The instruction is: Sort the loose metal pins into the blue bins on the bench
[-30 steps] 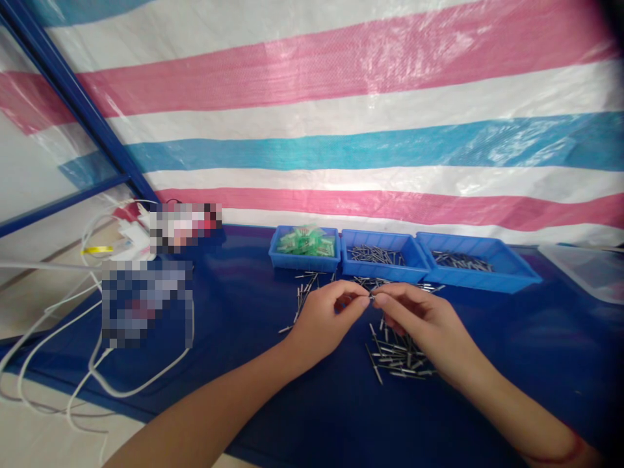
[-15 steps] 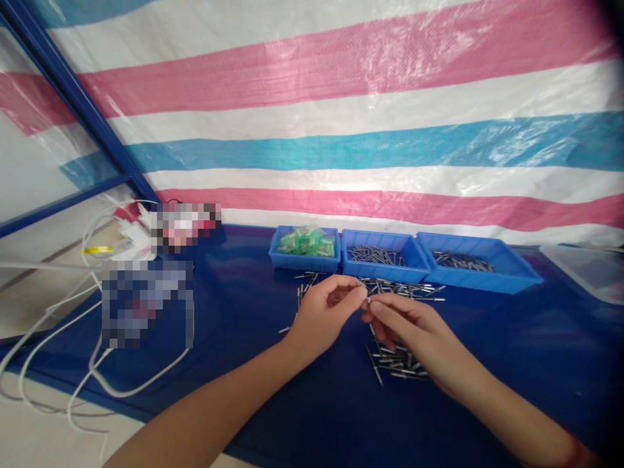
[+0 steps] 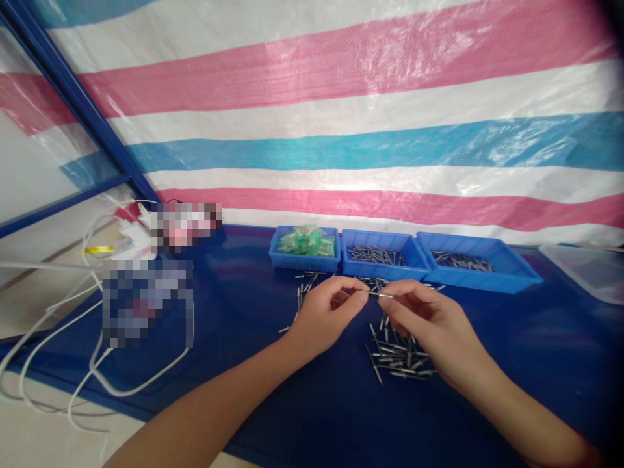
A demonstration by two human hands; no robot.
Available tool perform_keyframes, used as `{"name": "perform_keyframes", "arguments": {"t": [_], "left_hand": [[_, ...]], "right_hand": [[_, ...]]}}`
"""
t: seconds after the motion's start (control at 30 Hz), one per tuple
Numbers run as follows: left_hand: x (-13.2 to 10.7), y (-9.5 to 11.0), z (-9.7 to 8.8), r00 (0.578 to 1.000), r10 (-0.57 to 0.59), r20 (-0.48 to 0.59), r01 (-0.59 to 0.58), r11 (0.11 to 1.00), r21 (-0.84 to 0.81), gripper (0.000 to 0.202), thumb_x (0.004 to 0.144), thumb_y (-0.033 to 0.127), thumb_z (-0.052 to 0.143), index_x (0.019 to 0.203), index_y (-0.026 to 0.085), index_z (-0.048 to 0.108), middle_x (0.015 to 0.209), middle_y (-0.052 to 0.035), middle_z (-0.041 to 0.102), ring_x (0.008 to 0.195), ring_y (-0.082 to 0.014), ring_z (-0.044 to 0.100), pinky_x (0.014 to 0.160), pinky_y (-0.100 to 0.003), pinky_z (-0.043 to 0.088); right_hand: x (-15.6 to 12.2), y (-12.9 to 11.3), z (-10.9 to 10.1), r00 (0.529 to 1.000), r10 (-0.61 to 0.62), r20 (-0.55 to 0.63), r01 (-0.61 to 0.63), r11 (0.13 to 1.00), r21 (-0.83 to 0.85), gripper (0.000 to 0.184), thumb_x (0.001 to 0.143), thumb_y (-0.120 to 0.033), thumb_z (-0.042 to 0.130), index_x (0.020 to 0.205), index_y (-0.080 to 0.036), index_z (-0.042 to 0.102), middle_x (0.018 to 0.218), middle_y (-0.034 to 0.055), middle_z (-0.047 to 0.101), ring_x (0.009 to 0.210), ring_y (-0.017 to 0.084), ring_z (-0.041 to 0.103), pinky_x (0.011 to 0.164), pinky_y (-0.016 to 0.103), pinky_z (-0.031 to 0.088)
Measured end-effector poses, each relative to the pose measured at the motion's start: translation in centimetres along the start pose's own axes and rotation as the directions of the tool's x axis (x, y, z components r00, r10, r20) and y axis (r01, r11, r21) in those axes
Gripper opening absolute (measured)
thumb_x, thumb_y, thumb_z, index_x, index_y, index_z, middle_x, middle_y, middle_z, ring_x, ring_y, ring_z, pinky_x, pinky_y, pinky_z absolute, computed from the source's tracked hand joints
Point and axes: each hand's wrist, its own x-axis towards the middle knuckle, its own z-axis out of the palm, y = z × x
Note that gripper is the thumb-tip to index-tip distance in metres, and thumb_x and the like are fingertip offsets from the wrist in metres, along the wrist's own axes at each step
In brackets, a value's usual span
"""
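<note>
Thumb and fingers of my left hand (image 3: 331, 313) pinch one end of a thin metal rod (image 3: 374, 294). The other end sits between the pinched fingers of my right hand (image 3: 422, 318). Held level, the rod bridges the small gap between both hands; its ends are hidden by fingertips. Under and in front of my right hand lies a pile of dark rods with silver sleeves (image 3: 402, 357). Behind my hands, more such rods (image 3: 308, 281) are scattered, partly covered by my fingers.
Along the back stand three blue bins: one with green-and-white packets (image 3: 307, 242), a middle bin (image 3: 414, 272) and a right bin (image 3: 517, 281), both with metal pieces. A clear plastic container (image 3: 585, 273) is at the right edge. White cables (image 3: 141, 392) loop over the blue table's left side.
My right hand has moved slightly right and up, away from my left. The rod now shows between the fingertips, and more of the front pile is uncovered.
</note>
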Motion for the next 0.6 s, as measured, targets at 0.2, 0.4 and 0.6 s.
{"name": "perform_keyframes", "arguments": {"t": [0.2,0.4,0.6], "left_hand": [[-0.1,0.3,-0.4,0.981,0.105,0.166,-0.152,0.942,0.299,0.028,0.092,0.035,0.047,0.098,0.016,0.066,0.091,-0.0037,0.066,0.079,-0.0137,0.059,0.075,-0.025,0.046],[-0.6,0.7,-1.0,0.946,0.169,0.278,-0.325,0.526,0.786,0.028,0.091,0.036,0.049,0.11,0.021,0.062,0.112,-0.0067,0.061,0.099,-0.0233,0.054,0.087,-0.038,0.044],[-1.0,2.6,-2.1,0.977,-0.031,0.213,-0.192,0.327,0.925,0.033,0.089,0.04,0.052,0.115,0.022,0.059,0.113,-0.0099,0.055,0.1,-0.0264,0.056,0.083,-0.038,0.05]], "right_hand": [[0.2,-0.8,-0.6,0.995,-0.099,-0.027,0.092,0.98,-0.178,0.023,0.079,-0.042,0.065,0.076,-0.02,0.063,0.063,-0.0017,0.057,0.054,0.011,0.051,0.051,0.024,0.041],[2.3,-0.2,-5.7,0.877,-0.328,-0.352,0.086,0.828,-0.555,0.027,0.082,-0.048,0.058,0.09,-0.024,0.066,0.084,0.0051,0.066,0.071,0.02,0.059,0.067,0.035,0.046],[4.5,0.9,-10.9,0.861,-0.451,-0.234,-0.052,0.381,-0.923,0.039,0.091,-0.047,0.04,0.104,-0.019,0.063,0.089,0.0162,0.063,0.084,0.034,0.059,0.072,0.045,0.043]]}}
